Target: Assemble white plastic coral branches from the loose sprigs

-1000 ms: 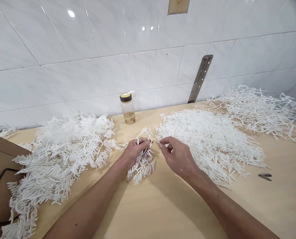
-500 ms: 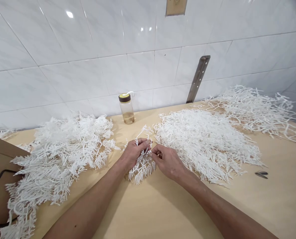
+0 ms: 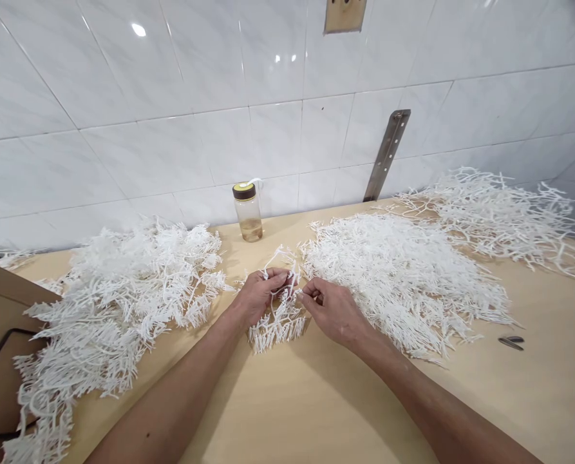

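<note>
Between my two hands is a white branching plastic sprig (image 3: 280, 325), its fringed lower end hanging just over the table and a bare stem curling up above my fingers. My left hand (image 3: 261, 293) grips its stem between thumb and fingers. With thumb and index finger together, my right hand (image 3: 330, 308) pinches a small branch at the sprig's right side. To the right lies a dense heap of similar white sprigs (image 3: 398, 277). Another tangled heap of joined white sprigs (image 3: 123, 296) spreads over the left of the table.
A clear bottle (image 3: 249, 219) with a dark lid stands near the tiled wall. Bare white branching stems (image 3: 499, 212) lie at the far right. Small dark snips (image 3: 512, 343) rest on the table (image 3: 548, 399). A brown cardboard box (image 3: 2, 322) is at the left edge.
My right hand has shifted slightly right, with the pinched branch drawn a little away from my left hand. The sprig's fringe looks more spread. My left hand keeps its hold.
</note>
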`<state>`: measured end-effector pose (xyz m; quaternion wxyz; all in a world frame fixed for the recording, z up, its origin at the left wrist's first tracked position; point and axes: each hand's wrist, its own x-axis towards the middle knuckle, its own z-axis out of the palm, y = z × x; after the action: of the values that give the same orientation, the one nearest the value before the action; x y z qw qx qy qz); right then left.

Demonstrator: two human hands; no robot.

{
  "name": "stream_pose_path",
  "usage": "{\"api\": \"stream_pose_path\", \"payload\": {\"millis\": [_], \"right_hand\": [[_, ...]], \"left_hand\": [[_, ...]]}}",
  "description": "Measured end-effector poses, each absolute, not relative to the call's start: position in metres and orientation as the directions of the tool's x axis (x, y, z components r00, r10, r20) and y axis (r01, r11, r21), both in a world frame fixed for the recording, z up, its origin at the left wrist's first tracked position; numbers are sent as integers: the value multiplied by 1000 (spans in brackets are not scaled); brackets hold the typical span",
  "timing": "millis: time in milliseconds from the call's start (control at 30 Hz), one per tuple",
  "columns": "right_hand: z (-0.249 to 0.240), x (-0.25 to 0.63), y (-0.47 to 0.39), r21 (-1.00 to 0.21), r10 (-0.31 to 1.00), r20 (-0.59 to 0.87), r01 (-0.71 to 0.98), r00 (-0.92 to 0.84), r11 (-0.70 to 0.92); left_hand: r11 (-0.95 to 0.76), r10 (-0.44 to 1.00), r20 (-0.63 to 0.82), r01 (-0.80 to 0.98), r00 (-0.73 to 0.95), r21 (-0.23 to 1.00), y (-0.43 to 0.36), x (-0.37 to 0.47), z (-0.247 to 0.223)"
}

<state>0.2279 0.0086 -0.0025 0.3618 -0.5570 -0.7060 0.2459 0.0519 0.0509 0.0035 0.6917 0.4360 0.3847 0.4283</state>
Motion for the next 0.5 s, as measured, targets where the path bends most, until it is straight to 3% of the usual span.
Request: {"api": "stream_pose_path", "payload": {"millis": [267, 500], "right_hand": [[3, 230, 9, -754, 968, 235, 613, -82, 235], [7, 230, 9, -777, 974, 215, 592, -67, 212]], "left_hand": [[205, 904, -97, -222, 416, 953, 49, 51, 5], [222, 872, -133, -138, 471, 965, 44, 51, 10]]}}
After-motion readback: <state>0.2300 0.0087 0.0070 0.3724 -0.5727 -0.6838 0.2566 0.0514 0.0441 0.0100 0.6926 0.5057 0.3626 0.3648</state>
